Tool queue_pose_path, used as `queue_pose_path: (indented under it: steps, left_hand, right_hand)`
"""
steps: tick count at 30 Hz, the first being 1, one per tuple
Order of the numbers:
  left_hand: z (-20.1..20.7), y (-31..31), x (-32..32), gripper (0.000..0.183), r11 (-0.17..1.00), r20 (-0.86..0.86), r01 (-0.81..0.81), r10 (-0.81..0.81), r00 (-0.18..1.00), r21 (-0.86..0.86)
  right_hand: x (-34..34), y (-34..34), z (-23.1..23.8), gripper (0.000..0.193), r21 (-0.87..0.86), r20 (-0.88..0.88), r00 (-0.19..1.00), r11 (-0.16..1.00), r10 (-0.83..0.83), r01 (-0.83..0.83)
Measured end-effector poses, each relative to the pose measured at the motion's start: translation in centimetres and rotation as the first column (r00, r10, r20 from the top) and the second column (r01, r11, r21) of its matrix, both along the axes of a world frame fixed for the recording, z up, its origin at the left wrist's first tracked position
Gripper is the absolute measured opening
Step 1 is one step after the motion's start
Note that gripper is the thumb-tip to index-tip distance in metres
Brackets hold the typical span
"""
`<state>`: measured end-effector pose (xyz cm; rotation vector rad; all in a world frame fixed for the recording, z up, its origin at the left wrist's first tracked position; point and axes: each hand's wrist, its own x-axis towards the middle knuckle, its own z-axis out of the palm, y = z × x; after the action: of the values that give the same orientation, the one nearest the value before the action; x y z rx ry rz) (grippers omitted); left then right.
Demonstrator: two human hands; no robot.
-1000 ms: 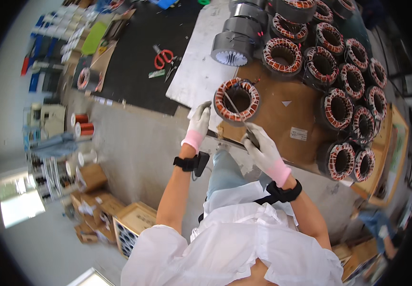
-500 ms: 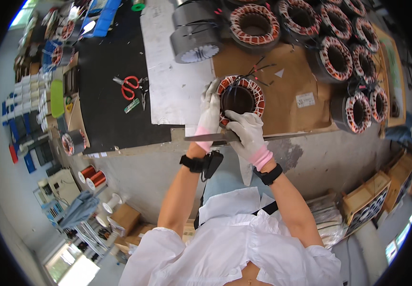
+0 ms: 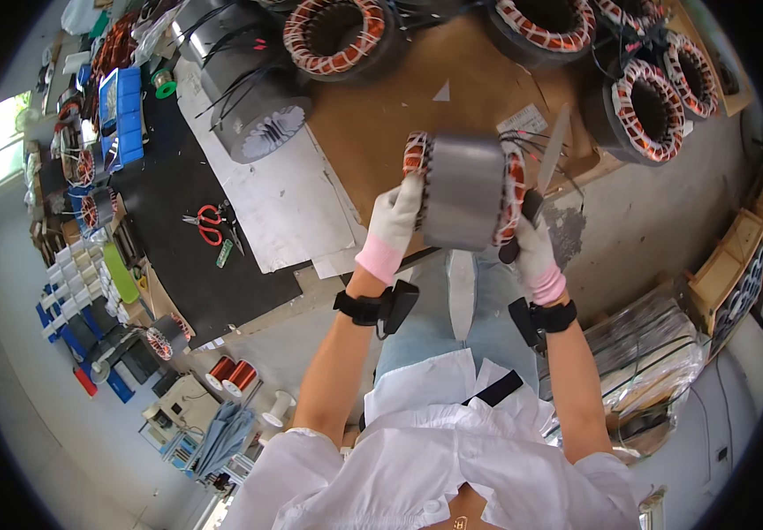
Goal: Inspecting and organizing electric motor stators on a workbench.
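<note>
A motor stator (image 3: pixel 463 190) with a grey steel body and orange windings laced in white cord lies sideways between my hands at the bench's front edge. My left hand (image 3: pixel 395 219), in a white glove with a pink cuff, is closed on its left winding end. At the opposite end, my right hand (image 3: pixel 537 256), gloved alike, is closed on a dark-handled knife (image 3: pixel 555 146) and bears against the windings; its fingers are partly hidden. The long flat blade points up and away. Black leads with red tips (image 3: pixel 527 141) stick out from the stator's right end.
Other wound stators (image 3: pixel 651 110) stand at the back and right. A grey stator with white slot liners (image 3: pixel 275 128) lies on white paper (image 3: pixel 262 212). Red-handled scissors (image 3: pixel 211 226) rest on the black mat (image 3: pixel 169 283) at left, near a blue bin (image 3: pixel 122 115).
The stator stood upright with its bore facing up; now it is tipped onto its side and raised between both hands. The knife has swung from lying across to pointing away. The view has turned.
</note>
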<state>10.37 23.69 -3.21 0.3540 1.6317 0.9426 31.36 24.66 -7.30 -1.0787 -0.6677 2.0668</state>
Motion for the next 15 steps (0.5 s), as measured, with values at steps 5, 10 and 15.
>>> queue_pose_path:
  steps: [5, 10, 15]
  left_hand:
    - [1.5, 2.0, 1.1, 0.043, 0.998, -0.119, -0.046, 0.042, 0.992, -0.035]
    - [0.5, -0.6, -0.3, 0.049, 0.994, -0.256, -0.098, 0.107, 0.961, 0.048]
    - [0.0, -1.7, -0.5, 0.043, 0.970, -0.179, -0.230, 0.213, 0.960, -0.080]
  right_hand:
    - [-0.4, 1.2, -0.1, 0.027, -0.126, -0.188, 0.981, 0.991, -0.057, 0.033]
    - [-1.3, 1.9, 0.5, 0.015, -0.357, -0.189, 0.982, 0.930, 0.015, -0.083]
    - [-0.3, 3.1, 0.4, 0.011, -0.059, -0.342, 0.935, 0.991, 0.090, -0.118]
